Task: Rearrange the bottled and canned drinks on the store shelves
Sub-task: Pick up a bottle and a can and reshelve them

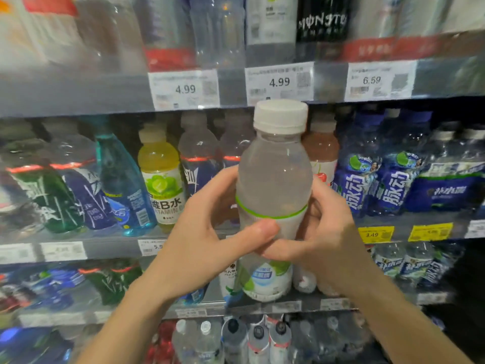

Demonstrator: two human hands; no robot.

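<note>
I hold a cloudy white drink bottle (273, 177) with a white cap and a green-edged white label upright in front of the shelves. My left hand (210, 232) wraps its left side, thumb across the label. My right hand (322, 232) grips its right side, fingers behind the bottle. The bottle's top reaches the price rail of the upper shelf. Behind it on the middle shelf stand a yellow vitamin water bottle (161, 177), a blue bottle (123, 185) and blue-labelled bottles (362, 177).
The upper shelf carries clear bottles and a black Monster can (322, 24) above white price tags (279, 82). Yellow price tags (375, 234) hang on the middle shelf's edge at right. Lower shelves hold more bottles, including grey-capped ones (258, 340).
</note>
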